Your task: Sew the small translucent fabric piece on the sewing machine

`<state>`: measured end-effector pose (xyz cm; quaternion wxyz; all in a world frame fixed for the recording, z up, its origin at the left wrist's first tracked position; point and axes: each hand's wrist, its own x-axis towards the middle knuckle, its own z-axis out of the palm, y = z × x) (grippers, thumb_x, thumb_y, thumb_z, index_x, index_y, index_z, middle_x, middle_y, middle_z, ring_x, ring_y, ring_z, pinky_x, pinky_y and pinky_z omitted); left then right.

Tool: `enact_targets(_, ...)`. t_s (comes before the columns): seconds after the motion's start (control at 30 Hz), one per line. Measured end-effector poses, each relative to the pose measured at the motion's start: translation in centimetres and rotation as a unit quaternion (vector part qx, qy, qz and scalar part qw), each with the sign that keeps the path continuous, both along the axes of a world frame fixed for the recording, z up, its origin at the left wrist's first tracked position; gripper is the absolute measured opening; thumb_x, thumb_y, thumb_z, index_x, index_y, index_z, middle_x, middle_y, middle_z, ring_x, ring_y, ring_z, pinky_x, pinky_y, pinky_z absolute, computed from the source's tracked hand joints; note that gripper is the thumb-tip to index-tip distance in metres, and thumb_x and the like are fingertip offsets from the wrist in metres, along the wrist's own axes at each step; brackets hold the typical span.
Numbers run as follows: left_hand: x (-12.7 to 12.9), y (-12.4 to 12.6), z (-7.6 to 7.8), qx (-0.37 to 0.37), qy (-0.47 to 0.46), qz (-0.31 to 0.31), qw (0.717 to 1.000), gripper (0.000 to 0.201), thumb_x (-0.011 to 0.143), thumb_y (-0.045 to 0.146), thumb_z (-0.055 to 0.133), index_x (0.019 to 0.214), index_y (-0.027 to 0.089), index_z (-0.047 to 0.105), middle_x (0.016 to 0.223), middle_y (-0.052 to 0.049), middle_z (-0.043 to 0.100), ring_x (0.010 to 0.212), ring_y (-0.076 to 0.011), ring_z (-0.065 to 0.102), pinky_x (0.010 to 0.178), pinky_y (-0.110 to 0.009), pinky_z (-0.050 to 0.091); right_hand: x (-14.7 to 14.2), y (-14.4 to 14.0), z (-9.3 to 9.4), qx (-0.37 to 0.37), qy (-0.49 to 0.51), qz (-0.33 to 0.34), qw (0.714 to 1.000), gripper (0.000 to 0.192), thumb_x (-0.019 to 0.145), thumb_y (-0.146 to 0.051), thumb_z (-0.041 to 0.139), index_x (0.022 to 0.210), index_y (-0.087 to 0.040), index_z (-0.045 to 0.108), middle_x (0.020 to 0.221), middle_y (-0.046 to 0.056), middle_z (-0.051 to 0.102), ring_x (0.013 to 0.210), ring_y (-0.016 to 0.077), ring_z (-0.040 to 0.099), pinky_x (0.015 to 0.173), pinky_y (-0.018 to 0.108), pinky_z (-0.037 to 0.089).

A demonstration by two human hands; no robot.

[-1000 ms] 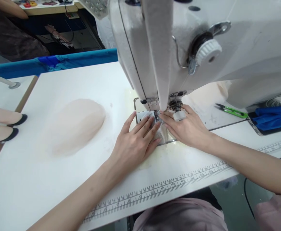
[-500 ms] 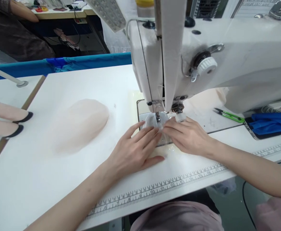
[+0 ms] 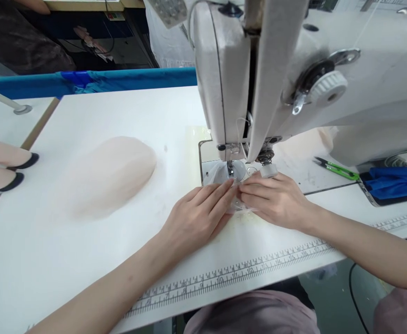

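A thin, see-through white piece of fabric (image 3: 240, 207) lies under the presser foot (image 3: 230, 169) of a white sewing machine (image 3: 220, 83). My left hand (image 3: 198, 211) rests on its left side, fingers held together near the foot, the thumb tucked mostly out of sight. Just right of the foot, my right hand (image 3: 276, 199) pinches the same fabric between bent fingers. The fingertips of both hands almost meet in front of the needle. Part of the fabric is hidden beneath them.
A sheer beige fabric piece (image 3: 119, 176) lies left; another beige piece (image 3: 307, 141) sits behind the machine head. Green thread snips (image 3: 340, 171) and blue cloth (image 3: 396, 181) are right. A printed ruler (image 3: 234, 277) runs along the front edge. Another person (image 3: 18, 41) is across the table.
My left hand's fingers have drawn together, and its thumb has tucked under. More sheer fabric shows in front of the hands. The view has tilted and moved closer to the machine.
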<state>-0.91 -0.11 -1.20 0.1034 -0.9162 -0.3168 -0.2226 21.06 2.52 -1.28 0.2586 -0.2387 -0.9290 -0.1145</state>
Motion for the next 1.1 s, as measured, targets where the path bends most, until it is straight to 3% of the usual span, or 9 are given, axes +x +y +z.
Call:
enact_targets(0.13, -0.15, -0.07, -0.13, 0.023, 0.060, 0.003, 0.998, 0.029, 0.094, 0.018, 0.047, 0.117, 0.009, 0.061, 0.119, -0.012, 0.067, 0.112, -0.0255, 0.063, 0.083, -0.037, 0.057, -0.04, -0.20, 0.08, 0.029, -0.006, 0.004, 1.000, 0.018, 0.090, -0.011, 0.054, 0.087, -0.019, 0.070, 0.095, -0.003, 0.075, 0.094, 0.0123, 0.066, 0.089, 0.030, 0.048)
enact_targets(0.3, -0.29, -0.14, -0.26, 0.039, 0.077, -0.001, 0.996, 0.028, 0.094, 0.018, 0.048, 0.117, 0.008, 0.062, 0.120, -0.011, 0.066, 0.111, -0.0233, 0.064, 0.095, -0.038, 0.054, 0.02, -0.19, 0.01, 0.025, -0.011, 0.008, 1.000, 0.017, 0.090, -0.011, 0.055, 0.087, -0.017, 0.071, 0.094, -0.002, 0.075, 0.093, 0.0123, 0.067, 0.093, 0.031, 0.048)
enact_targets(0.6, -0.34, 0.09, -0.34, 0.024, 0.064, -0.015, 0.998, 0.031, 0.092, 0.016, 0.051, 0.118, 0.003, 0.061, 0.121, -0.016, 0.065, 0.112, -0.0284, 0.063, 0.094, -0.044, 0.054, 0.03, -0.13, -0.31, 0.021, -0.001, 0.009, 1.000, 0.016, 0.089, -0.010, 0.056, 0.087, -0.016, 0.071, 0.095, -0.001, 0.075, 0.093, 0.0127, 0.067, 0.096, 0.032, 0.048)
enact_targets(1.1, -0.27, 0.47, -0.26, 0.024, 0.060, -0.010, 0.998, 0.031, 0.091, 0.013, 0.051, 0.120, 0.006, 0.060, 0.122, -0.013, 0.065, 0.114, -0.0259, 0.062, 0.100, -0.046, 0.050, -0.17, 0.39, -0.58, 0.037, 0.002, 0.006, 0.999, 0.017, 0.088, -0.009, 0.056, 0.092, -0.014, 0.071, 0.098, 0.002, 0.075, 0.096, 0.0148, 0.068, 0.096, 0.032, 0.049)
